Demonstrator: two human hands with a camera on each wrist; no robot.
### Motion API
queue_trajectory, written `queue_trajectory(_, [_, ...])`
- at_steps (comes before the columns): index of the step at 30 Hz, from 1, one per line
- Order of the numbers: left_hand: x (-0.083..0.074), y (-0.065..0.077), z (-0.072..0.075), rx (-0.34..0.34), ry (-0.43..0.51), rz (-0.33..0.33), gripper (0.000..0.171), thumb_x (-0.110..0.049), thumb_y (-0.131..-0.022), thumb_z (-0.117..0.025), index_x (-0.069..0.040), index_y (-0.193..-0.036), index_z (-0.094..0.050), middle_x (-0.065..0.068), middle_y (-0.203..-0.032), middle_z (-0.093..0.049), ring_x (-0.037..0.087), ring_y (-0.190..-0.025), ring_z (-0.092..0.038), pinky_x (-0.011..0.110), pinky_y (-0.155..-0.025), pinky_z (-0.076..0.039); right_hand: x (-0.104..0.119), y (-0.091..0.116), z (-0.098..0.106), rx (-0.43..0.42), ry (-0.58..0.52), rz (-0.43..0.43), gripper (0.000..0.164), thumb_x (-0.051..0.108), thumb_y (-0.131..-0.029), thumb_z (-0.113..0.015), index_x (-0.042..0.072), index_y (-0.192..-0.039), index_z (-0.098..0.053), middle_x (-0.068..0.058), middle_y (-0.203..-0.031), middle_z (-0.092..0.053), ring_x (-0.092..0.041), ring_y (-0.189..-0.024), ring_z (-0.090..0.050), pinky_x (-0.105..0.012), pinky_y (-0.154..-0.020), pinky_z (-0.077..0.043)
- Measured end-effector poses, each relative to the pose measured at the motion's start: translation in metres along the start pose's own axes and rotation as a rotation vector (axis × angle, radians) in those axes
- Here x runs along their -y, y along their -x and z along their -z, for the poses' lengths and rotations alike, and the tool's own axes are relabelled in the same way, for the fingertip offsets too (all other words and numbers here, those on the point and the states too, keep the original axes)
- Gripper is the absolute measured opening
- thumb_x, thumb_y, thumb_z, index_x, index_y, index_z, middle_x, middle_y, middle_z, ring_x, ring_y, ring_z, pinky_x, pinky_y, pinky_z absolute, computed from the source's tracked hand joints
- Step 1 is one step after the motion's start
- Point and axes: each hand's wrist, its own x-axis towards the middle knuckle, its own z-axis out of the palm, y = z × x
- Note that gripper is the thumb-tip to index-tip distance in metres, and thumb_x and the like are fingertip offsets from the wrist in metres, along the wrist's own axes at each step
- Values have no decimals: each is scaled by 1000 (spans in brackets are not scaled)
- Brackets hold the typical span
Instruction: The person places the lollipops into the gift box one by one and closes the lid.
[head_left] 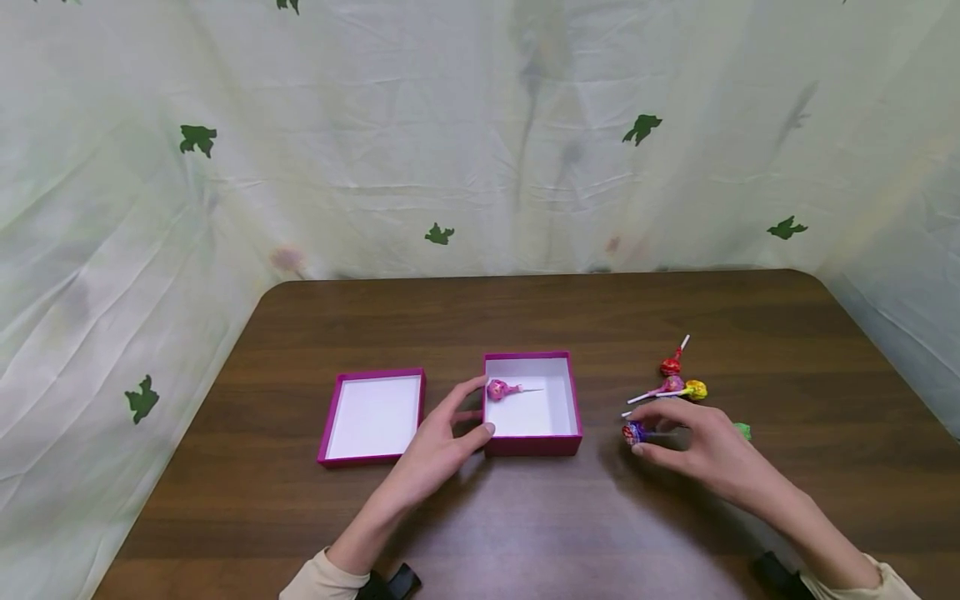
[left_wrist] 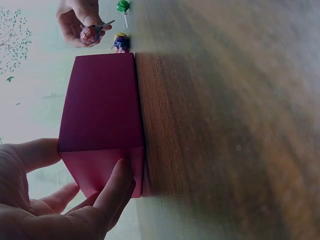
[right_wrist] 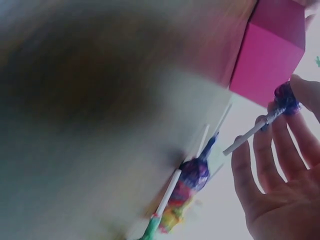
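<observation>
An open magenta box (head_left: 532, 446) with a white inside stands at the table's middle, holding one pink-wrapped lollipop (head_left: 498, 390). My left hand (head_left: 442, 437) rests spread fingers against the box's left side; the left wrist view shows them touching its wall and rim. To the right of the box, my right hand (head_left: 708, 442) pinches a blue-purple wrapped lollipop (right_wrist: 286, 97) by its head between thumb and fingers, its white stick lying across the fingers. Beyond that hand are a red lollipop (head_left: 671, 366), a pink one (head_left: 672, 383) and a yellow one (head_left: 696, 390).
The box's shallow lid (head_left: 375, 417) lies inside-up to the left of the box. A green lollipop (head_left: 742, 430) is partly hidden behind my right hand. In the right wrist view, another purple lollipop (right_wrist: 195, 172) lies in the group. A pale patterned cloth (head_left: 480, 150) hangs behind the brown table (head_left: 480, 317).
</observation>
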Motion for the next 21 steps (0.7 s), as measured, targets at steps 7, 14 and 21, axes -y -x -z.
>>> queue_trajectory(7, [-1, 1, 0, 0, 2, 0, 62, -23, -92, -68, -30, -148, -42, 0, -150, -41, 28, -125, -53, 56, -95, -44, 12, -7, -8, -36, -69, -37, 31, 25, -82, -82, 30, -109, -67, 17, -102, -65, -6, -85, -64, -27, -76, -53])
queue_trajectory(14, [-1, 1, 0, 4, 2, -2, 62, -24, -92, -68, -31, -148, -42, -1, -150, -41, 26, -124, -53, 54, -95, -45, 31, -18, -15, -81, -181, -53, 27, 24, -84, -80, 29, -107, -67, 16, -96, -69, -5, -88, -64, -26, -78, -53])
queue_trajectory(21, [0, 0, 0, 1, 2, -7, 61, -23, -92, -68, -30, -148, -43, 1, -150, -42, 28, -124, -54, 56, -95, -44, 48, -30, -21, -88, -249, -54, 26, 24, -85, -79, 27, -108, -68, 13, -98, -69, -9, -90, -63, -27, -79, -52])
